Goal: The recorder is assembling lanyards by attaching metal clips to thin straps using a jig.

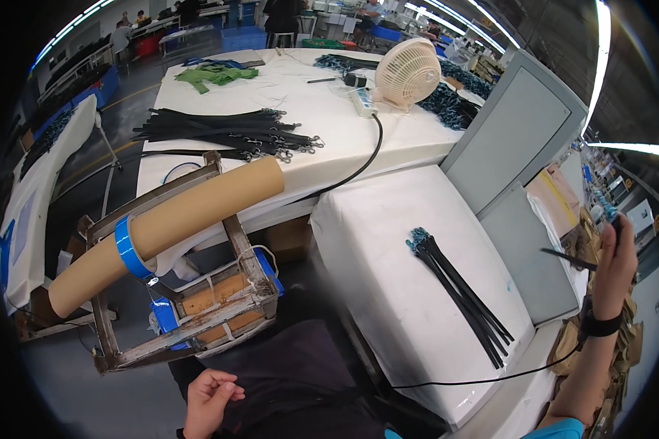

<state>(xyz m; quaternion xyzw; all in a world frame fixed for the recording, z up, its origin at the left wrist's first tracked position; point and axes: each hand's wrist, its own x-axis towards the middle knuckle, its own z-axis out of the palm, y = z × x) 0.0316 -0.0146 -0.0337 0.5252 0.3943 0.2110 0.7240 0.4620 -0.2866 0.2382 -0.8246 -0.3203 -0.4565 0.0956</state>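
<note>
My left hand (pixel 211 401) hangs over my dark lap, its fingers curled in toward the thumb, and nothing shows in it. Raised at the far right, my right hand (pixel 616 256) is closed around a black strap (pixel 568 258); one end sticks out to the left and a teal tuft shows above the fingers. A black band circles that wrist, with a cable running from it. On the white-covered stand (pixel 373 241) in front of me lie several similar black straps (pixel 461 304), side by side, with teal ends at the far side.
A cardboard tube (pixel 198 216) with a blue band rests on a worn frame (pixel 168 336) at left. Beyond it, a big white table (pixel 344 139) carries black straps with metal hooks (pixel 227 132), green cloth (pixel 216 74) and a fan (pixel 408 73). Grey panels (pixel 516 121) rise at right.
</note>
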